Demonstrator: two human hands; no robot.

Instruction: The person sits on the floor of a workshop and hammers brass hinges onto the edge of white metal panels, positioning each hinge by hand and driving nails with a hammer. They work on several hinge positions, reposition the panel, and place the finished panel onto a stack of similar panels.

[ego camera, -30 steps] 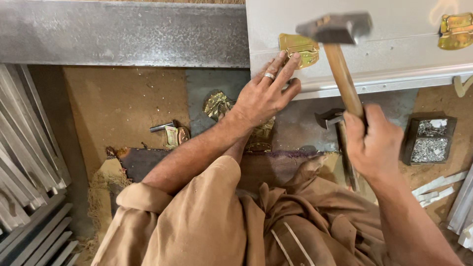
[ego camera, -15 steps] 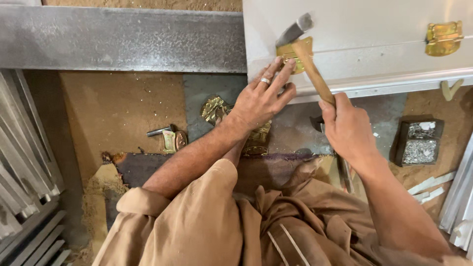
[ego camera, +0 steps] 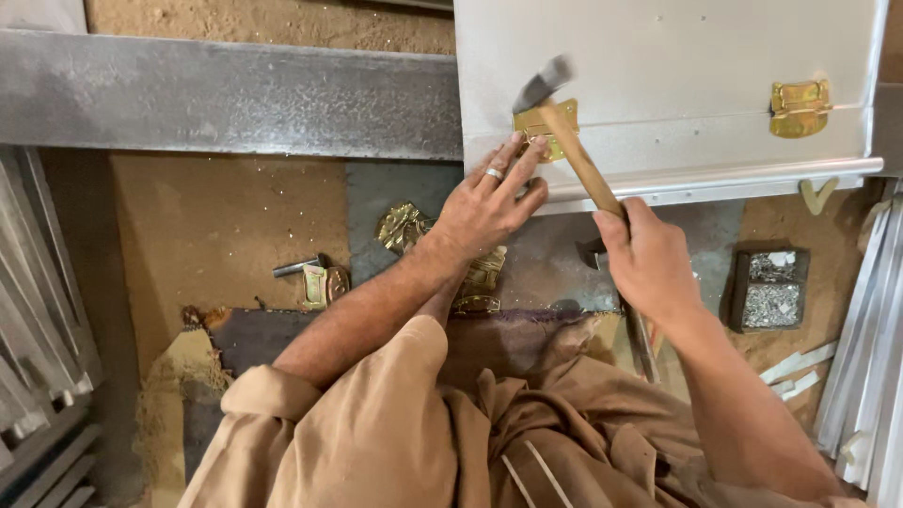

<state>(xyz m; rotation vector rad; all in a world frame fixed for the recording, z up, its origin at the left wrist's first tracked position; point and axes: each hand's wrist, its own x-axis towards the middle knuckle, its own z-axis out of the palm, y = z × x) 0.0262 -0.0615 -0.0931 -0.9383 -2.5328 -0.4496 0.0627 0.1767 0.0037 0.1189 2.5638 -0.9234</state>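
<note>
My right hand [ego camera: 649, 259] grips the wooden handle of a hammer [ego camera: 564, 141], whose blurred steel head is down on a brass latch plate [ego camera: 541, 127] at the left of a grey metal box [ego camera: 677, 85]. My left hand [ego camera: 489, 202], a ring on one finger, rests on the box's lower edge with its fingertips pressed beside that plate. A second brass latch [ego camera: 800, 105] sits on the box at the right. My knees in tan cloth fill the bottom of the view.
A small tray of silver rivets [ego camera: 771, 292] stands at the right. Brass fittings [ego camera: 404, 226] lie below my left hand, with a small tool and more brass pieces [ego camera: 315, 277] to the left. Metal strips [ego camera: 38, 320] are stacked at both sides. A grey beam [ego camera: 226, 94] runs across the top.
The hammer, raised high a second ago, has swung down and left onto the brass plate. My left hand has stayed at the plate.
</note>
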